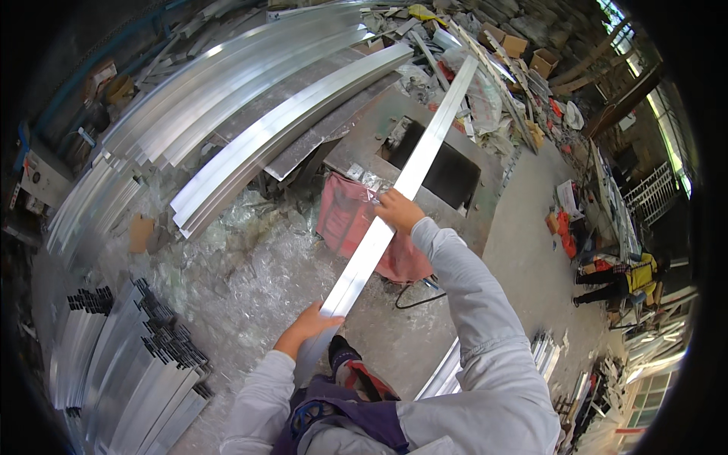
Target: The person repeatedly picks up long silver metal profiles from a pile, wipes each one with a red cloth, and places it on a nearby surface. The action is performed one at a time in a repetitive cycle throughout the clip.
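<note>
A long silvery metal profile (pixel 413 173) runs slantwise in front of me, from near my body up toward the far clutter. Close to its near end, my left hand (pixel 309 326) grips it with the thumb lying along the top. Farther up, my right hand (pixel 400 211) is wrapped over its right edge. Beyond my right hand the profile passes over a metal work table (pixel 364 136) that has a dark rectangular opening (pixel 447 171). A red cloth (pixel 345 216) hangs from the table's near side, partly behind the profile.
More long profiles (pixel 288 106) lie stacked at the far left, and bundles with dark ends (pixel 144 379) stand at the near left. Clear plastic wrap (pixel 250 258) covers the floor. Scrap and cardboard boxes (pixel 514 45) fill the back. At right stands a person in a yellow vest (pixel 643 274).
</note>
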Motion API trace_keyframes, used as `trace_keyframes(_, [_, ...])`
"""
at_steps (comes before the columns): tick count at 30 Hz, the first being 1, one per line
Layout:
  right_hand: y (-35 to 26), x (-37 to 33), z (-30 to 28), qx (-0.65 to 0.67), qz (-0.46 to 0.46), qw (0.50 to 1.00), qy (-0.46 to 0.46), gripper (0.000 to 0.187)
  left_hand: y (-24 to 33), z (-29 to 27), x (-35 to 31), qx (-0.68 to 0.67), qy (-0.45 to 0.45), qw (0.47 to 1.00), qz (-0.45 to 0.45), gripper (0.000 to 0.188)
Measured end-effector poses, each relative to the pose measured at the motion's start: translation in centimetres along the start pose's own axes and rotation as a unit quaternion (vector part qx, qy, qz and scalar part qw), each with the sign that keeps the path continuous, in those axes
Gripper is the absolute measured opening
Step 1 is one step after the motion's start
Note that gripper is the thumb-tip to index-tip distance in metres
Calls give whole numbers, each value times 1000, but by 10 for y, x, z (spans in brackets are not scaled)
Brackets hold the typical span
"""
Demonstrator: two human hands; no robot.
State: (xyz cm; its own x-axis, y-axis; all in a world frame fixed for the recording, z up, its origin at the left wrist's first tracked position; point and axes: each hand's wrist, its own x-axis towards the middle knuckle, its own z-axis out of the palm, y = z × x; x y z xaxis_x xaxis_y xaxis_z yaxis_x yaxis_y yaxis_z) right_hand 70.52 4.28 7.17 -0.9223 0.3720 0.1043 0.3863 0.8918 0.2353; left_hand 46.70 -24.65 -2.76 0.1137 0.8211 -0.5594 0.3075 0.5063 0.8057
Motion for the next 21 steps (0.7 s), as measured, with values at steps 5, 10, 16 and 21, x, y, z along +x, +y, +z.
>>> trace_keyframes(5, [10,1,12,-7,27,999,28,20,32,-9,-7,13,5,1000,7,92])
trace_keyframes(10, [-92,3,2,50,16,998,-30,16,-73,-4,-70,63,21,998,4,91])
trace_keyframes(16, [-299,-32,18,83,-52,995,-28,14,-218,-15,-225,30,-4,997,-70,78])
trace_keyframes(21, [-446,-20,-31,205,-106,968,-101,15,-314,-18,-351,-6,-61,978,-200,83])
